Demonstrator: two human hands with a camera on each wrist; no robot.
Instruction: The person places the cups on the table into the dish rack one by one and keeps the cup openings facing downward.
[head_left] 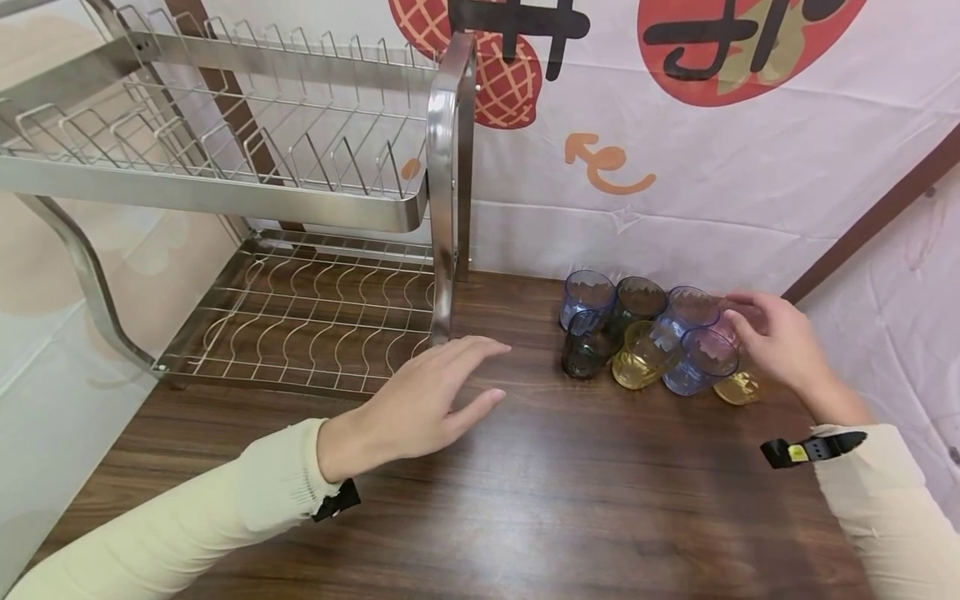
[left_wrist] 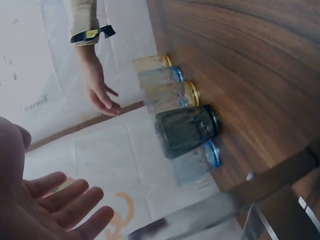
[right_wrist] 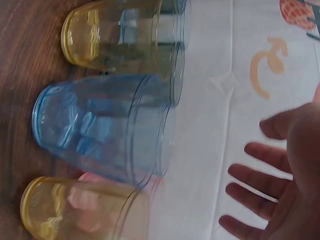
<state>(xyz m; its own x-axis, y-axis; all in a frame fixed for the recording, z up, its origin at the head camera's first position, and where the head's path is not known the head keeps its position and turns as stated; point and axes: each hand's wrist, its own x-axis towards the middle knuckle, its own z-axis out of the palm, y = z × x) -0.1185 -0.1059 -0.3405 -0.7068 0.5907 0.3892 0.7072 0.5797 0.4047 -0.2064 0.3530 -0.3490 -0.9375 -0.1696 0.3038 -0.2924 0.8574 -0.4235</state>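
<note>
Clear plastic cups in blue, dark grey, yellow and pink stand in two rows on the wooden table. My right hand [head_left: 783,346] hovers over the right end of the group, near a front blue cup [head_left: 697,371], a yellow cup [head_left: 738,388] and a pink cup partly hidden behind them. In the right wrist view its spread fingers [right_wrist: 260,185] are apart from the yellow cup [right_wrist: 47,210] and the blue cup [right_wrist: 90,120]. Over the table, left of the dark grey cup [head_left: 587,358], my left hand [head_left: 420,400] holds nothing, its fingers extended.
A two-tier metal dish rack [head_left: 247,190] stands at the left, its right upright close to my left hand. A printed white cloth [head_left: 712,175] hangs behind the cups, with a brown post [head_left: 873,212] at the right. Bare wooden tabletop [head_left: 570,483] lies in front.
</note>
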